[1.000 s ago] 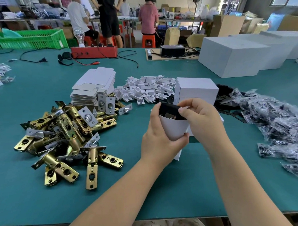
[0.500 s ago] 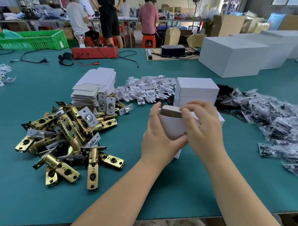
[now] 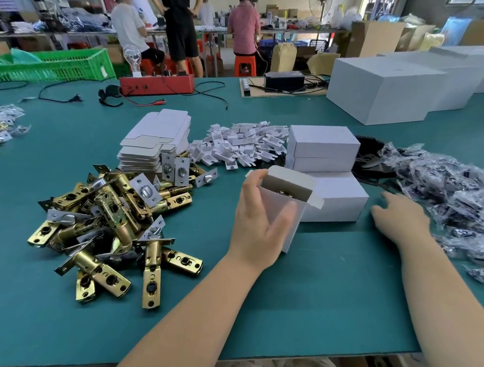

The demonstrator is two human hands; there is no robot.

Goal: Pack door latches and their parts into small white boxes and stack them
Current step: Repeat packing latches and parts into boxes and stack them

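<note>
The left hand (image 3: 261, 217) grips a small white box (image 3: 282, 210) upright, fingers and thumb curled round its sides, its lower end seemingly on the green table (image 3: 299, 297). The top of the box is open, its lid flap (image 3: 288, 175) stands up at the back, and something brass-coloured shows inside. The right hand (image 3: 397, 218) is well apart from it, low over the table with fingers relaxed and holding nothing, near the heap of small plastic bags (image 3: 451, 198) on the right. I judge that a latch is already in the box and a bag of parts is the next thing to go in. To do this well, the left hand should keep the box upright and steady with the mouth free, so the flap does not fall over the opening. The right hand should take only one bag, because the bags lie tangled and may come up together. Just behind the held box stand the closed boxes (image 3: 324, 156), stacked, where this one should go after closing. The pile of brass latches (image 3: 114, 222) lies to the left.
</note>
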